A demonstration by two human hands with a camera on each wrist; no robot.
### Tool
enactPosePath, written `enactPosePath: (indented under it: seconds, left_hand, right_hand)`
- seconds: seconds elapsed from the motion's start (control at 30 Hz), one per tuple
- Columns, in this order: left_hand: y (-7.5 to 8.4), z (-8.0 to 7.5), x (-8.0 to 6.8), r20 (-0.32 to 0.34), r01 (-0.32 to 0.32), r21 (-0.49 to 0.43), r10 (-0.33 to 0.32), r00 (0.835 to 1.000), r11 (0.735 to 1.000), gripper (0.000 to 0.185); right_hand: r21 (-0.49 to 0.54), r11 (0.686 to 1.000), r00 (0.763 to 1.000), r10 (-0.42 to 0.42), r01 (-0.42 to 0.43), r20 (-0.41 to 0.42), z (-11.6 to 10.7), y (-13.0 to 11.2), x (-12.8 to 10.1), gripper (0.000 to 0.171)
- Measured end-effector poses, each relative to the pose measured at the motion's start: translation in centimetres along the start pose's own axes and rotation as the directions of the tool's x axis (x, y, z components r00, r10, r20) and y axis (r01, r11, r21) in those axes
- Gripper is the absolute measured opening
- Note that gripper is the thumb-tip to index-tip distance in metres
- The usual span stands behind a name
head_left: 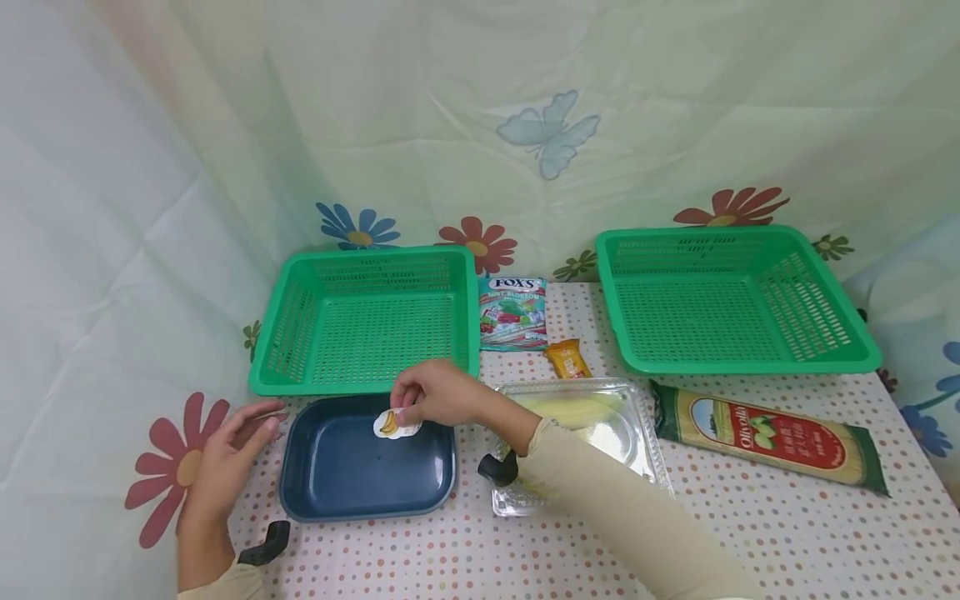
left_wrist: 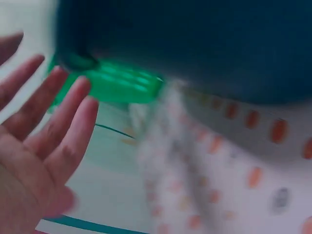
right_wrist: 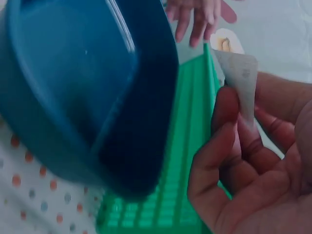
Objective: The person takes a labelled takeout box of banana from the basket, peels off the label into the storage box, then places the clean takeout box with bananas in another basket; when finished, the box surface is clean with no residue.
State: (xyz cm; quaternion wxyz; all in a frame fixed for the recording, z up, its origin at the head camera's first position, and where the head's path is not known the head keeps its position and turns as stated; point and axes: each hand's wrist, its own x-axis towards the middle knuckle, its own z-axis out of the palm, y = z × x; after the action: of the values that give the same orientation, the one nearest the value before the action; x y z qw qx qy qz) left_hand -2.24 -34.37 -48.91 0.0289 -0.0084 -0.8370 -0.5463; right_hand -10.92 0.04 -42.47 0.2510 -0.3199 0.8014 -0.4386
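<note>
The right hand (head_left: 437,392) pinches a small white packet (head_left: 396,424) with a banana picture over the blue tray (head_left: 367,492). The left hand (head_left: 225,458) is flat and loose, just beside the tray's left edge. Behind the tray sits a green basket (head_left: 367,321). Another green basket (head_left: 731,300) sits to the right. A clear box (head_left: 581,433) lies under the right arm, near a pasta bag (head_left: 772,437).

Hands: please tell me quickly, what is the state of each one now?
Left hand: open, fingers straight, holding nothing, beside the blue tray.
Right hand: fingers pinch a small banana packet above the tray.
</note>
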Motion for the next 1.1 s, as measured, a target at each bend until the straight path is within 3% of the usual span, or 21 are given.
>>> enactPosePath:
  seconds: [0.1,0.23,0.47,0.63,0.77,1.0,1.1]
  left_hand:
    - [-2.0,-0.2,0.3,0.099,0.05,-0.086,-0.042,0.994,0.995,0.042]
    - [-3.8,0.2,0.7,0.197,0.089,-0.192,-0.051,0.979,0.977,0.047]
    - [-6.0,1.1,1.9,0.271,0.094,-0.472,0.043,0.962,0.876,0.05]
    - [-7.1,1.1,2.2,0.317,0.096,-0.518,0.087,0.944,0.85,0.044]
    - [-7.7,0.9,2.2,0.366,0.106,-0.538,0.119,0.923,0.836,0.048]
    - [-8.5,0.8,2.5,0.433,0.158,-0.65,0.192,0.881,0.743,0.057]
    - [-8.7,0.9,2.5,0.427,0.16,-0.682,0.21,0.88,0.714,0.058]
  right_hand:
    - [-0.056,0.998,1.0,-0.003,0.003,-0.001,1.2,-0.4,0.9,0.004]
    - [-0.04,0.999,0.999,0.015,-0.013,0.046,2.5,-0.6,1.6,0.006]
    - [-0.065,0.994,0.986,0.095,-0.087,0.139,4.4,-0.5,2.3,0.01]
    - [-0.095,0.992,0.977,0.096,-0.08,0.188,5.1,-0.6,2.8,0.02]
    - [-0.152,0.988,0.976,0.065,-0.034,0.207,5.6,-0.4,3.4,0.016]
    - [-0.339,0.941,0.972,0.074,0.006,0.222,6.2,0.2,4.4,0.017]
    - [-0.346,0.938,0.965,0.11,-0.023,0.237,6.4,0.3,4.7,0.02]
